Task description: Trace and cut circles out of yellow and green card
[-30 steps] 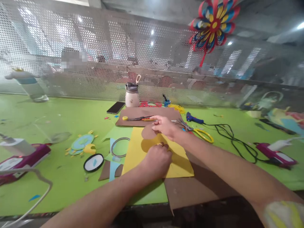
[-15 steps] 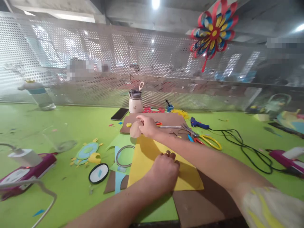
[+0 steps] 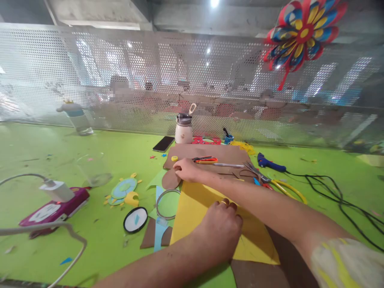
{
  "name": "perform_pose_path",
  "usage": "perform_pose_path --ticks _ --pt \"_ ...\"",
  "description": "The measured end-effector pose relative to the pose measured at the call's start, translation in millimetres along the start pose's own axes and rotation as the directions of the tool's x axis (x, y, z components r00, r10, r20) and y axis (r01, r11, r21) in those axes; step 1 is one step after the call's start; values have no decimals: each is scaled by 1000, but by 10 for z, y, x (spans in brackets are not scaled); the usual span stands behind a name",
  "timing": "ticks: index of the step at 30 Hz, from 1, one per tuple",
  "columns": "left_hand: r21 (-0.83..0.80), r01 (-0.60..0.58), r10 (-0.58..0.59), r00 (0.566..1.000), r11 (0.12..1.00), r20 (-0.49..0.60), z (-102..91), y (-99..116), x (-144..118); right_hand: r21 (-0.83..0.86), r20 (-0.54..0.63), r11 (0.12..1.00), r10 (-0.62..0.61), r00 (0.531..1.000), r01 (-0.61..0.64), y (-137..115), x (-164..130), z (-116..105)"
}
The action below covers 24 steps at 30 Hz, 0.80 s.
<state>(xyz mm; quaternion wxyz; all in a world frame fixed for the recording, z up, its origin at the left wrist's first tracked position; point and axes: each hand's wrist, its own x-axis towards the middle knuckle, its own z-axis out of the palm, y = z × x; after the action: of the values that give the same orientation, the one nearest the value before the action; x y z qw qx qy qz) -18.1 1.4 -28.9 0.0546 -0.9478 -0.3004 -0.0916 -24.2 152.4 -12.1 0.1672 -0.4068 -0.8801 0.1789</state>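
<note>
My right hand [image 3: 187, 169] reaches across to the far left corner of a yellow paper sheet [image 3: 198, 204] and pinches a rounded brown card cutout [image 3: 170, 179]. The cutout lies low on the green table [image 3: 75, 240], just left of the sheet. My left hand [image 3: 222, 227] is a closed fist with a ring on one finger, and it rests on the yellow sheet's near half. Nothing shows inside that fist. Under the sheet's near corner lies brown cardboard [image 3: 258, 276].
Behind the hands a brown board [image 3: 210, 153] carries a craft knife [image 3: 207, 160]. Yellow-handled scissors [image 3: 288, 189], a blue glue gun [image 3: 270, 162] and black cable [image 3: 339, 196] lie right. A bottle [image 3: 183, 130], phone [image 3: 163, 143], wire ring [image 3: 166, 198], oval piece [image 3: 135, 220], paper turtle [image 3: 123, 189] and pink device [image 3: 54, 208] are left.
My right hand has carried the brown cutout from over the yellow sheet to the left and lowered it beside the sheet's far corner. My left fist stays on the sheet.
</note>
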Motion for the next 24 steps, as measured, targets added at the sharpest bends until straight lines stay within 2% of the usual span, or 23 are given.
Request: perform_pose_path --ticks 3,6,9,12,15,18,21,24 --pt "1 11 -11 1000 1000 2 -2 -1 5 -63 -18 997 -54 998 53 -46 -37 -26" --pt "4 27 -27 1000 1000 1 2 1 7 -97 -95 991 -98 991 88 -64 -95 -97" --pt "2 36 -36 999 999 -2 -11 8 8 -93 -194 991 -114 974 97 -38 -216 -256" --pt "-3 43 -43 999 999 2 -43 13 12 -70 -317 996 -77 945 57 61 -427 -484" --pt "-10 46 -46 999 999 11 -70 4 24 -43 -437 999 2 900 -23 249 -724 -696" --pt "-24 48 -47 998 999 29 -89 -11 43 8 -483 995 93 871 -101 484 -1113 -798" --pt "-58 53 -51 998 997 43 -120 -25 65 61 -456 987 159 876 -148 683 -1573 -771" --pt "-124 59 -52 997 990 59 -156 -67 99 99 -356 981 193 915 -168 780 -2026 -707"
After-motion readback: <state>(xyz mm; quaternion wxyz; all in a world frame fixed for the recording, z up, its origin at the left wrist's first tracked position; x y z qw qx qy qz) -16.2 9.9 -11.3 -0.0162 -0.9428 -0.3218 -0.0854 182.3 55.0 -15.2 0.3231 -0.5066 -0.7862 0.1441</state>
